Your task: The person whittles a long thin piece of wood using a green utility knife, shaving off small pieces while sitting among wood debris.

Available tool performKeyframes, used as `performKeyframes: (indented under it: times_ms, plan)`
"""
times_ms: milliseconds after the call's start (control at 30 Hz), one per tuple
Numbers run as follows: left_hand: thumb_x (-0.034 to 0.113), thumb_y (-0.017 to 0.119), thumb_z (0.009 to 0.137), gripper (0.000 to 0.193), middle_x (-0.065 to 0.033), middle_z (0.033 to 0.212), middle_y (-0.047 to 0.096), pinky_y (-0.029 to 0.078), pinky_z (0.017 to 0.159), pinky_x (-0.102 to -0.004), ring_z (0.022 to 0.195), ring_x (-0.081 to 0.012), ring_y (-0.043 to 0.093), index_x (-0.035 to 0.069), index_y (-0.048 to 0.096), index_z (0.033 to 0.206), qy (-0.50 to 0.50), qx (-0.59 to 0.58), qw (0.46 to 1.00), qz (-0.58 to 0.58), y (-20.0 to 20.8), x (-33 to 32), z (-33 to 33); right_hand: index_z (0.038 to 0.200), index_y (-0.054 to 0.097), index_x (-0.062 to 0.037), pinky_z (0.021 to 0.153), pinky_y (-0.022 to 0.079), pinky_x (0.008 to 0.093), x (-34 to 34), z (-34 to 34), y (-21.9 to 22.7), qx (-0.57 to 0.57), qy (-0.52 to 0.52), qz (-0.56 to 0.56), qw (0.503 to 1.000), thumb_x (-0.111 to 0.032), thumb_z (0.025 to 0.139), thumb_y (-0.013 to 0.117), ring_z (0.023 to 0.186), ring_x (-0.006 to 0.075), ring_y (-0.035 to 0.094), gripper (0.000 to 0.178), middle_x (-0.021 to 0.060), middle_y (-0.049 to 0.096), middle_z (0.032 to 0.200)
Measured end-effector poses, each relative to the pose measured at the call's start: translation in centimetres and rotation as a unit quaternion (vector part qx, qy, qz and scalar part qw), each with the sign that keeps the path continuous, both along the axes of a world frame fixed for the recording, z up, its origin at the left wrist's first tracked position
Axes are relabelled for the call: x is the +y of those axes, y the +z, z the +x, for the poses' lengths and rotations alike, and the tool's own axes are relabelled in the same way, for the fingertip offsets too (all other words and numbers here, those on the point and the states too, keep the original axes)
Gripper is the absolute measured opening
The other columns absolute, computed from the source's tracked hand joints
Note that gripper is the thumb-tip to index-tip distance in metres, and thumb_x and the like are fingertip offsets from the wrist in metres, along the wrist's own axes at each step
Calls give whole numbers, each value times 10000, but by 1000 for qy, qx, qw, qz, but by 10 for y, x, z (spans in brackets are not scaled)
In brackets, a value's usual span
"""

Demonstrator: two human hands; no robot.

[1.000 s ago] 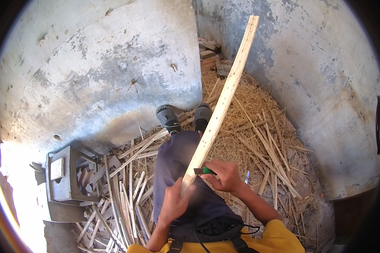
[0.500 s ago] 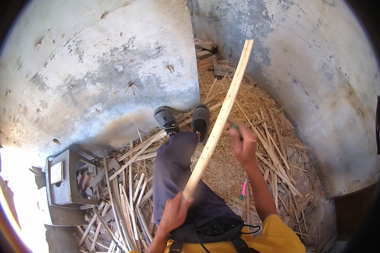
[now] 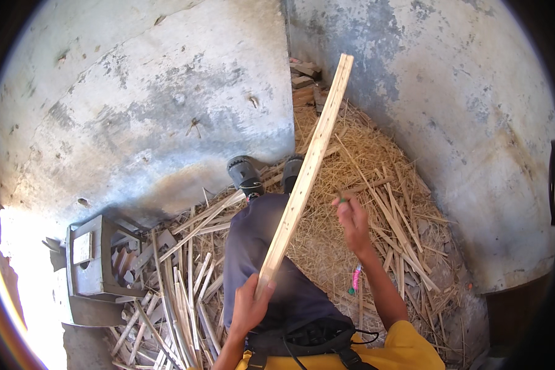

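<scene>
My left hand (image 3: 250,305) grips the lower end of a long, pale wooden strip (image 3: 303,176) with a row of small dark marks along it. The strip slants up and to the right across my legs, its far end in the air. To the right of it, and apart from it, my right hand (image 3: 353,223) is closed around a small tool with a green part (image 3: 342,200). Most of that tool is hidden in my fingers, so its kind does not show.
Thin wooden strips (image 3: 191,302) are heaped to my left, beside a grey metal box frame (image 3: 98,262). Straw-like shavings (image 3: 376,154) and more sticks cover the floor at right. A pink and green object (image 3: 356,279) lies there. Worn walls (image 3: 154,117) meet at the far corner.
The wooden strip's far end has swung a little to the left and turned slightly. My right hand has moved slightly down and now sits farther from the strip.
</scene>
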State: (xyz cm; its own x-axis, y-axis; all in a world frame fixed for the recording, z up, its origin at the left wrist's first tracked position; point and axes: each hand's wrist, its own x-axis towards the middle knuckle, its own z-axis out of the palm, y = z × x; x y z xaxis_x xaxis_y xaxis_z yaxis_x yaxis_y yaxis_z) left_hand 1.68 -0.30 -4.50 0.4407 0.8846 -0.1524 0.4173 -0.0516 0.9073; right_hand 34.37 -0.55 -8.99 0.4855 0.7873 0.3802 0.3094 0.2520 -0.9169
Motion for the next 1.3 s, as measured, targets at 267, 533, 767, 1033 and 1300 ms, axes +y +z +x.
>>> performKeyframes:
  times_ms: [267, 533, 767, 1033, 1300]
  plan:
    - [189, 761, 1005, 259, -127, 666, 548, 432, 564, -334, 655, -82, 458, -12, 614, 933, 23, -39, 998, 46, 22, 10, 24, 1103, 727, -34, 614, 570, 369, -21, -67, 38, -290, 80, 28, 953, -278, 962, 796, 740, 273, 757, 290, 113, 756, 932]
    - [180, 762, 1004, 272, -143, 636, 529, 421, 539, -338, 612, -85, 441, -12, 601, 899, 33, -27, 996, 82, 27, 6, 26, 1119, 736, -45, 582, 561, 350, -25, -75, 58, -355, 69, 21, 932, -291, 977, 779, 699, 257, 748, 287, 91, 754, 889]
    - [198, 757, 1006, 301, -168, 639, 542, 427, 540, -351, 598, -102, 443, -17, 585, 887, 21, -16, 998, 49, 24, -5, 17, 1126, 745, -53, 572, 561, 347, -6, -38, 58, -323, -56, 16, 945, -270, 973, 781, 676, 246, 747, 269, 87, 776, 859]
    - [206, 718, 1035, 267, -82, 647, 592, 441, 558, -317, 606, -94, 537, 1, 606, 907, 29, -13, 999, 42, 17, -3, 8, 1079, 749, -57, 574, 553, 360, 9, -31, 68, -391, -34, 41, 919, -265, 968, 786, 669, 271, 735, 238, 84, 774, 866]
    - [204, 754, 1010, 262, -71, 642, 613, 458, 571, -326, 636, -74, 543, -17, 637, 931, 37, -57, 998, -14, 4, 5, -2, 1136, 743, -46, 643, 486, 283, 10, -28, 47, 26, 222, -76, 972, -274, 1029, 720, 667, 99, 613, 253, 13, 729, 851]
